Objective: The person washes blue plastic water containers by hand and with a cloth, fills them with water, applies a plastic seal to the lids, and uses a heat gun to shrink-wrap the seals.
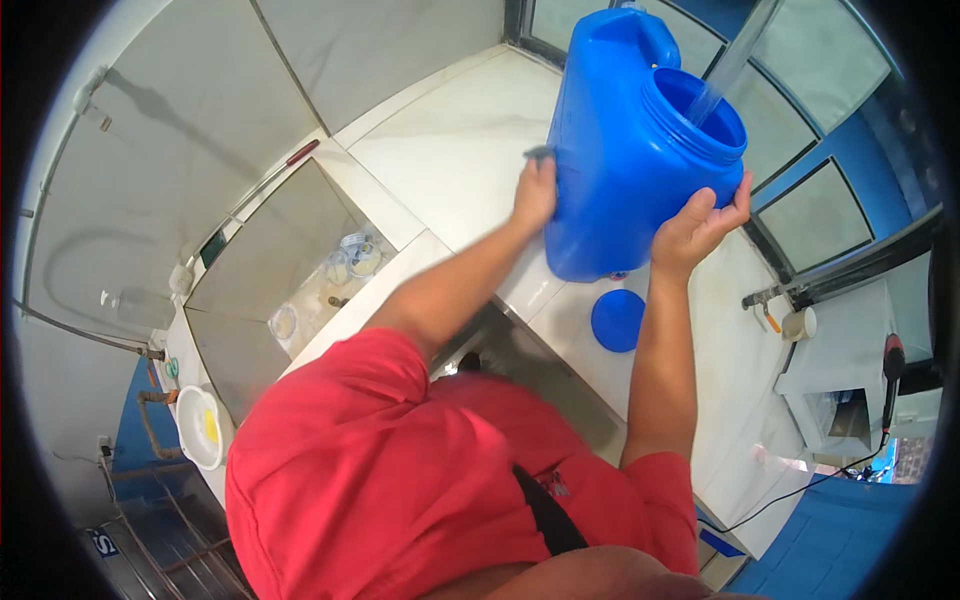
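Note:
A large blue plastic jerrycan (600,165) stands tilted on the white counter, its wide threaded mouth open towards the upper right. Into the mouth runs a clear stream or tube (724,71); I cannot tell which. My left hand (536,195) is at the can's left side, its fingers on a small dark grey thing (538,152), perhaps a scouring pad, against the wall. Below the mouth, my right hand (697,225) grips the can's shoulder, thumb and fingers spread around it. A round blue lid (619,321) lies on the counter near my right forearm.
Left of me is a sink (255,255) with several clear plastic containers (352,255) in it. A white basin (199,427) sits at the far left. On the right are an orange-handled valve (771,319) and a corded red-and-black tool (892,367). Glazed panels (814,214) border the counter.

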### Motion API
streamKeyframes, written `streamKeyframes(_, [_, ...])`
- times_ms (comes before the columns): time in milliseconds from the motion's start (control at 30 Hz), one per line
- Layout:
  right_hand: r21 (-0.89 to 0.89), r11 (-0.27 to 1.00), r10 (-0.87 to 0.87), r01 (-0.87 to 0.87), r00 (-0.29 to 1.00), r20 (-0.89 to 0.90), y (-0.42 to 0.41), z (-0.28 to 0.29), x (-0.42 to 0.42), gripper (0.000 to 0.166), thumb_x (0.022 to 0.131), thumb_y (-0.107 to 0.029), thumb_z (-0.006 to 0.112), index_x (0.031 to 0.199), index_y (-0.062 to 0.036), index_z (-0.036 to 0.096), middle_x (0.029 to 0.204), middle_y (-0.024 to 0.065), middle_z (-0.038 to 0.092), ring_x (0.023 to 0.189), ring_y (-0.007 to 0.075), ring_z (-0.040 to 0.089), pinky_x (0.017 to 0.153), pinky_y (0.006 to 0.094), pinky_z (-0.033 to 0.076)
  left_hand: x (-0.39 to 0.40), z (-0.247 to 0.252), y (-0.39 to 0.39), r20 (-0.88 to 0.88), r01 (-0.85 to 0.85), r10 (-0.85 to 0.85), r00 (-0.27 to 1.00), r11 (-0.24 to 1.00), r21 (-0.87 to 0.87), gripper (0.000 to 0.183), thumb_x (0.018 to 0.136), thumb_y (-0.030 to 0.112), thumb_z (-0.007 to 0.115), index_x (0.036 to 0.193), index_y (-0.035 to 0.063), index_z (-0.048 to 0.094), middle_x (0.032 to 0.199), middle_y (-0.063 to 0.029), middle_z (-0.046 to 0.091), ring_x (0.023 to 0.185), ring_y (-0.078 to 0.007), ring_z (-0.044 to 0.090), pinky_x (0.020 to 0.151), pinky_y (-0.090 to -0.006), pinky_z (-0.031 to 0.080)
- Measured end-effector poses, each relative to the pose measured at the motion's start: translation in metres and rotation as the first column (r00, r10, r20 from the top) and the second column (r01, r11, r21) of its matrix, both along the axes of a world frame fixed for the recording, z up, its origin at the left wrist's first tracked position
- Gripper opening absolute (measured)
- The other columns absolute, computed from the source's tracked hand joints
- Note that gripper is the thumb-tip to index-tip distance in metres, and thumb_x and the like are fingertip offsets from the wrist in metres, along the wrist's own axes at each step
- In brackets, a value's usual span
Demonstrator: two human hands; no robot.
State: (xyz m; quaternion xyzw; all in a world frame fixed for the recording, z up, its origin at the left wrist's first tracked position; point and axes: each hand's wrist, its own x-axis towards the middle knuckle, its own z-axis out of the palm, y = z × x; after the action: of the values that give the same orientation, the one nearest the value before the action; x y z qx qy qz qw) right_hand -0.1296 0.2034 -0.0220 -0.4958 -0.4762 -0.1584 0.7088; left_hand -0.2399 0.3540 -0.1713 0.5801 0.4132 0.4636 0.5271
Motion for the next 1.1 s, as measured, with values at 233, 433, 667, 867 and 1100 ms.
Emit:
streamKeyframes(233, [0.026, 0.999, -0.022, 0.021, 1.0, 0.012, 0.005, 0.009, -0.011, 0.069, 0.106, -0.04, 0.042, 0.149, 0.0098, 0.021, 0.144, 0.0267, 0.039, 0.131, 0.0303, 0.045, 0.112, 0.0415, 0.034, -0.005, 0.126, -0.002, 0.301, -0.155, -0.027, 0.953, 0.812, 0.563, 0.043, 0.102, 0.029, 0.046, 0.123, -0.0067, 0.056, 0.125, -0.0293, 0.058, 0.115, -0.0403, 0.055, 0.101, -0.0461, 0.042])
streamKeyframes(433, [-0.006, 1.0, -0.018, 0.018, 1.0, 0.002, 0.013, 0.012, -0.021, 0.073, 0.106, -0.045, 0.041, 0.15, 0.0097, 0.02, 0.143, 0.0267, 0.04, 0.131, 0.0305, 0.045, 0.112, 0.0412, 0.034, 0.01, 0.024, 0.124, 0.234, 0.07, 0.015, 0.972, 0.934, -0.349, 0.064, 0.102, 0.043, 0.037, 0.116, -0.0142, 0.06, 0.105, -0.0284, 0.068, 0.098, -0.0371, 0.067, 0.087, -0.0465, 0.051])
streamKeyframes(667, [0.039, 0.999, -0.029, 0.028, 0.999, 0.036, 0.003, -0.002, 0.0, 0.071, 0.106, -0.043, 0.044, 0.149, 0.0093, 0.021, 0.146, 0.0266, 0.039, 0.135, 0.0302, 0.042, 0.114, 0.0412, 0.033, -0.019, 0.024, -0.055, 0.077, -0.069, 0.05, 0.996, 0.963, 0.262, 0.051, 0.103, 0.036, 0.044, 0.122, -0.0096, 0.057, 0.121, -0.0298, 0.062, 0.11, -0.0417, 0.06, 0.095, -0.047, 0.046])
streamKeyframes(867, [0.028, 0.997, 0.071, -0.07, 0.997, -0.026, 0.007, 0.006, -0.012, 0.071, 0.106, -0.042, 0.047, 0.149, 0.0079, 0.021, 0.149, 0.026, 0.035, 0.138, 0.0297, 0.04, 0.116, 0.0414, 0.031, -0.028, 0.17, -0.005, 0.253, -0.133, -0.13, 0.959, 0.581, 0.803, 0.033, 0.094, 0.028, 0.06, 0.108, -0.0007, 0.066, 0.114, -0.021, 0.063, 0.11, -0.0386, 0.059, 0.097, -0.0433, 0.046])
streamKeyframes(1100, [0.031, 0.999, 0.015, -0.016, 0.999, 0.03, 0.008, -0.004, 0.007, 0.069, 0.105, -0.039, 0.051, 0.15, 0.0063, 0.022, 0.148, 0.0218, 0.039, 0.137, 0.0284, 0.042, 0.116, 0.0408, 0.031, -0.033, 0.213, -0.055, 0.04, -0.041, -0.051, 0.998, -0.026, 0.999, 0.026, 0.069, 0.017, 0.077, 0.094, 0.0107, 0.073, 0.114, -0.0057, 0.065, 0.106, -0.027, 0.061, 0.087, -0.0406, 0.05])
